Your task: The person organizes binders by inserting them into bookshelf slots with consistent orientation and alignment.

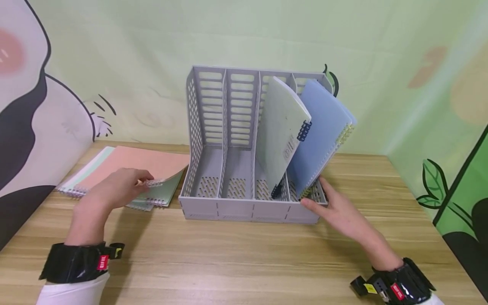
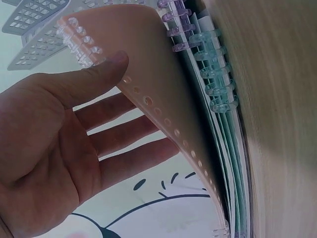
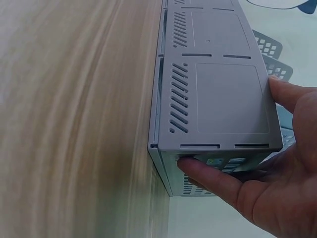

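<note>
My left hand (image 1: 116,186) pinches the ringed edge of a salmon-pink spiral notebook (image 1: 152,161), lifting that edge off the pile beneath. In the left wrist view, the thumb lies on the notebook's cover (image 2: 133,39) and the other fingers are behind it. At the front right corner of a grey file rack (image 1: 236,210), my right hand (image 1: 341,212) grips the wall. Two spiral notebooks lean in the rack's right-hand compartments: a pale grey-green one (image 1: 280,131) with black rings and a blue one (image 1: 316,131) with yellowish rings.
Under the pink notebook lie several other spiral notebooks, among them a green one (image 1: 164,190). The rack stands on a wooden table (image 1: 236,258), close to a printed backdrop (image 1: 152,51). Dividers (image 1: 225,127) separate its compartments.
</note>
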`<control>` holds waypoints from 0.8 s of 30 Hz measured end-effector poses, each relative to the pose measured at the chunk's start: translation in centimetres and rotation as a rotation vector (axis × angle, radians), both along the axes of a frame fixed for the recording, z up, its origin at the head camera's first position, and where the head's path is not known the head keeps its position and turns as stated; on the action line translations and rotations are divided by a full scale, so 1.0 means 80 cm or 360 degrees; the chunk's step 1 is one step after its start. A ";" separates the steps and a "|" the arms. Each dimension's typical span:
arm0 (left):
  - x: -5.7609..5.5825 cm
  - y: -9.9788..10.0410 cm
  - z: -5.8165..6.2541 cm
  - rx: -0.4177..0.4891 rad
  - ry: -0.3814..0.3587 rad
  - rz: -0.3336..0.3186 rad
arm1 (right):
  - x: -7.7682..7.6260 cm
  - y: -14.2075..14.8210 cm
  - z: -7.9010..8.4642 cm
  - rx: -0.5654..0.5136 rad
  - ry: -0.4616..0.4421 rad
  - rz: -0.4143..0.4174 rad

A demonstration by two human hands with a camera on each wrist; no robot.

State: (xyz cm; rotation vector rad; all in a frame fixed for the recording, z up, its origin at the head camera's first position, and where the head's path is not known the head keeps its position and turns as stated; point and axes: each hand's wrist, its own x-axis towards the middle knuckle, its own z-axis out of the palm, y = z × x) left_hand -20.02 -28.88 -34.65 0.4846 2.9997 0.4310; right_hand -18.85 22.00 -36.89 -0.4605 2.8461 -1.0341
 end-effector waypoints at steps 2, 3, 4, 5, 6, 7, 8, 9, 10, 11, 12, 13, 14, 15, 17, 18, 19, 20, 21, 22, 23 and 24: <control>-0.001 -0.001 0.000 0.0003 0.0029 -0.0007 | 0.000 0.000 0.000 0.0002 -0.0004 -0.0004; -0.001 -0.001 0.001 0.0006 0.0036 -0.0004 | 0.000 0.000 0.000 0.0002 -0.0005 -0.0005; -0.001 -0.001 0.001 0.0010 0.0047 -0.0005 | 0.000 0.000 0.000 0.0003 -0.0007 -0.0006; -0.001 -0.002 0.002 0.0015 0.0055 -0.0004 | 0.000 0.000 0.000 0.0003 -0.0009 -0.0007; 0.000 -0.001 0.002 0.0021 0.0061 -0.0002 | 0.000 0.000 0.000 0.0004 -0.0010 -0.0007; 0.000 -0.001 0.003 0.0027 0.0063 0.0003 | 0.000 0.000 0.000 0.0005 -0.0011 -0.0008; 0.000 -0.001 0.003 0.0030 0.0066 0.0006 | 0.000 0.000 -0.001 0.0004 -0.0010 -0.0008; 0.000 -0.001 0.003 0.0034 0.0071 0.0008 | 0.000 0.000 -0.001 0.0006 -0.0011 -0.0009; 0.000 -0.001 0.004 0.0037 0.0079 0.0006 | 0.000 0.000 -0.001 0.0007 -0.0012 -0.0010; 0.000 -0.001 0.004 0.0036 0.0085 0.0007 | -0.001 0.000 -0.002 0.0008 -0.0013 -0.0012; 0.000 -0.001 0.005 0.0035 0.0092 0.0007 | -0.001 0.000 -0.002 0.0010 -0.0013 -0.0013; 0.000 -0.002 0.005 0.0030 0.0099 0.0008 | 0.000 0.000 -0.002 0.0011 -0.0014 -0.0014; 0.000 -0.002 0.005 0.0025 0.0110 0.0009 | 0.000 0.000 -0.002 0.0013 -0.0015 -0.0015; 0.000 -0.002 0.005 0.0020 0.0123 0.0008 | 0.000 0.000 -0.002 0.0015 -0.0016 -0.0015; 0.000 -0.002 0.006 0.0005 0.0138 0.0025 | 0.000 0.000 -0.001 0.0015 -0.0019 -0.0015; 0.000 -0.002 0.006 -0.0003 0.0148 0.0036 | 0.000 0.000 -0.001 0.0015 -0.0018 -0.0014; 0.000 -0.002 0.007 -0.0008 0.0155 0.0049 | 0.000 0.000 -0.001 0.0015 -0.0019 -0.0014; 0.000 -0.002 0.007 -0.0014 0.0164 0.0062 | 0.001 0.000 -0.001 0.0017 -0.0018 -0.0015; 0.000 -0.002 0.007 -0.0021 0.0173 0.0074 | 0.001 0.000 -0.001 0.0019 -0.0016 -0.0017; -0.001 -0.002 0.007 -0.0027 0.0173 0.0088 | 0.001 0.000 -0.001 0.0020 -0.0015 -0.0018; -0.001 -0.002 0.008 -0.0031 0.0185 0.0097 | 0.001 0.000 -0.001 0.0023 -0.0013 -0.0018; -0.002 -0.002 0.008 -0.0032 0.0194 0.0106 | 0.001 0.001 -0.001 0.0027 -0.0012 -0.0020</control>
